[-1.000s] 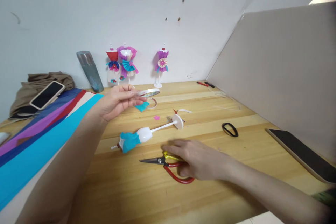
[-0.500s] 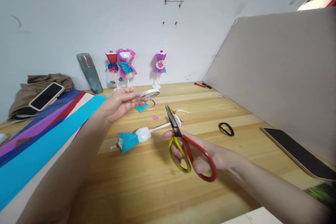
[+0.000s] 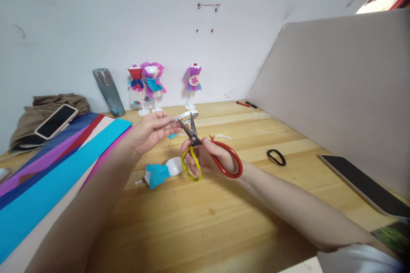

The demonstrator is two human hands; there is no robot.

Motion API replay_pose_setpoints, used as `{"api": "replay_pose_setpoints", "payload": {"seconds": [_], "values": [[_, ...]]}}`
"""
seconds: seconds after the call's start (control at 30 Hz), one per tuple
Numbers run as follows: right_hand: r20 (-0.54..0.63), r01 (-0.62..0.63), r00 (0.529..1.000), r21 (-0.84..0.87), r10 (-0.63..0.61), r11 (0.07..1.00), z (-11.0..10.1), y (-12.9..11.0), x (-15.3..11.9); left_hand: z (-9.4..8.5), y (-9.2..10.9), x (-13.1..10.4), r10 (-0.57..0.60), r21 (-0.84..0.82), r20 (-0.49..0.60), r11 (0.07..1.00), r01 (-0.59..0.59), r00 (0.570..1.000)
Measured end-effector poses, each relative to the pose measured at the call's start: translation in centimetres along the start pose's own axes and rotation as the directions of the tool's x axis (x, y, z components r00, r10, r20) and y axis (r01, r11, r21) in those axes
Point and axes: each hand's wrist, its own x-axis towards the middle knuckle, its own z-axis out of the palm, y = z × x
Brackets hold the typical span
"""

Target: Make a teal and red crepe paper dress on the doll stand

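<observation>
My left hand (image 3: 157, 130) pinches a narrow roll of white tape (image 3: 188, 114) between thumb and fingers, above the table. In my right hand (image 3: 208, 155) is a pair of scissors (image 3: 194, 140) with one red and one yellow handle. The blades are spread and their tips lie at the tape by my left fingertips; whether they touch it I cannot tell. Below my hands a small white dress form (image 3: 174, 166) with blue crepe paper (image 3: 157, 175) round its top lies on its side. My right hand hides its stand.
Three dressed mini dress forms (image 3: 194, 81) stand by the wall, beside a tilted bottle (image 3: 109, 94). Coloured paper sheets (image 3: 64, 170) and a phone (image 3: 57, 121) lie left. Rightward are a black band (image 3: 276, 157), a dark tablet-like device (image 3: 361, 185) and a grey partition (image 3: 336, 94).
My right hand has moved up and left, bringing the scissors to the tape, and their blades have opened. My left hand with the tape has shifted slightly right.
</observation>
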Motion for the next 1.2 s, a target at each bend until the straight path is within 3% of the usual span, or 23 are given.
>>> {"api": "replay_pose_setpoints", "payload": {"seconds": [0.3,0.8,1.2], "values": [[-0.021,0.026,0.999,0.025,-0.026,0.999,-0.4,-0.4,1.1,0.3,-0.6,0.1,-0.065,-0.013,0.039,0.998,0.065,0.997],[-0.172,0.056,0.983,-0.079,-0.069,0.995,-0.1,0.4,1.8,1.0,-0.6,-0.1,-0.038,0.006,-0.018,0.999,0.038,0.999],[-0.263,0.035,0.961,-0.179,-0.082,0.983,0.2,1.0,2.2,0.7,-0.8,0.1,-0.044,0.017,0.003,0.999,0.044,0.999]]}}
